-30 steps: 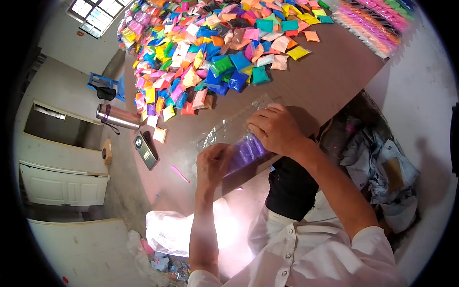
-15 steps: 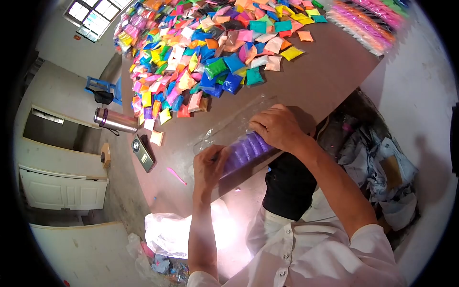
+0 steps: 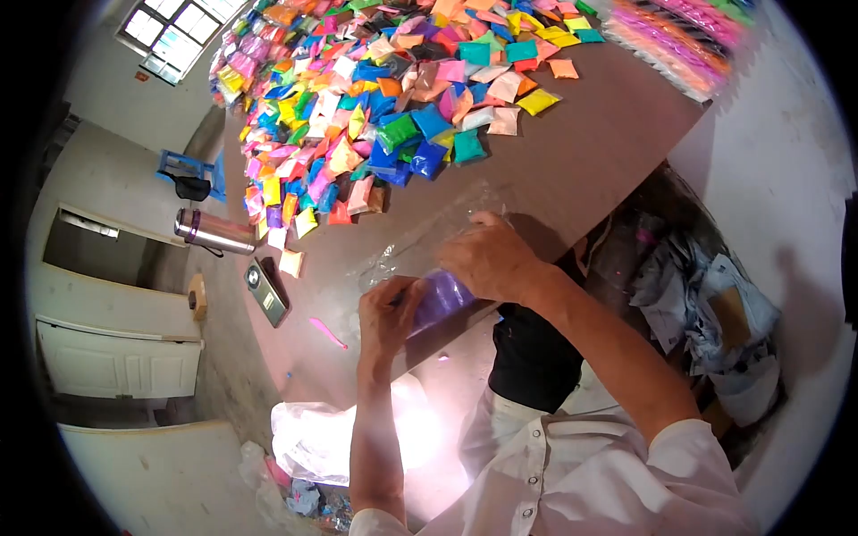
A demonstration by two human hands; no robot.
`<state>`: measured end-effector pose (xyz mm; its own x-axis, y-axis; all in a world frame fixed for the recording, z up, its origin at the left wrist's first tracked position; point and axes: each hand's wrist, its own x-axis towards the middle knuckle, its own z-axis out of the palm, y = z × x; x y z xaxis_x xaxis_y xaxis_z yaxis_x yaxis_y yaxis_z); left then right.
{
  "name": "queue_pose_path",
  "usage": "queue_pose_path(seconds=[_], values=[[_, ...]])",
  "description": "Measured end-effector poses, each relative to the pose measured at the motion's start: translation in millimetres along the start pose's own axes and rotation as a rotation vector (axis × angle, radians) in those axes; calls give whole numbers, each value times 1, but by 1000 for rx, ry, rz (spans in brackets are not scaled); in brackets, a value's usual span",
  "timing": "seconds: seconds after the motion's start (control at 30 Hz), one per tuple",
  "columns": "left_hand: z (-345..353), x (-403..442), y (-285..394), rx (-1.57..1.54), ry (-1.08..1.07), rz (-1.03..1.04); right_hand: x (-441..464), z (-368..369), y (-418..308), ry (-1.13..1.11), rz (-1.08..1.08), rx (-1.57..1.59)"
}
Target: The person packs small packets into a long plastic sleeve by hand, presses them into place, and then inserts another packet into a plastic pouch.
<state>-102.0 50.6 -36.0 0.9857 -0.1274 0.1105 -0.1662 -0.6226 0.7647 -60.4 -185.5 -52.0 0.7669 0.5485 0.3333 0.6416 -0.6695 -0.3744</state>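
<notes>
A clear plastic bag (image 3: 407,255) lies across the near edge of the brown table, with a row of shiny purple packets (image 3: 442,299) showing inside it. At the bag's left end, my left hand (image 3: 386,313) is closed, its thumb and fingers pinching the film. My right hand (image 3: 490,259) is curled over the right part of the bag, gripping it and covering some of the purple packets. Its fingertips are partly hidden.
Many small coloured packets (image 3: 393,134) are heaped across the far table. A steel flask (image 3: 214,230), a phone (image 3: 266,290) and a pink plastic strip (image 3: 328,332) lie to the left. Bundled packets (image 3: 670,45) sit far right; crumpled plastic (image 3: 706,304) lies below the table's right edge.
My right hand has slid left and slightly down along the bag, toward my left hand, covering more purple packets. My left hand stays nearly in place at the bag's left end.
</notes>
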Motion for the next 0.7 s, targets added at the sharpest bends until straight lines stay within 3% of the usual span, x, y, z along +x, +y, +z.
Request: queue_pose_path(seconds=[0.07,0.17,0.23,0.33,0.7], values=[[-2,1,4,27,-16,14,0,1,0,-50,-15,-24],[-3,2,9,18,-25,-19,-5,-4,-6,112,17,105],[-2,2,7,3,-32,-43,-8,-9,-17,386,4,22],[0,2,3,0,-25,-32,-19,3,-40,392,-88,-11],[-12,15,1,104,-34,-24,-34,12,-67,248,3,78]])
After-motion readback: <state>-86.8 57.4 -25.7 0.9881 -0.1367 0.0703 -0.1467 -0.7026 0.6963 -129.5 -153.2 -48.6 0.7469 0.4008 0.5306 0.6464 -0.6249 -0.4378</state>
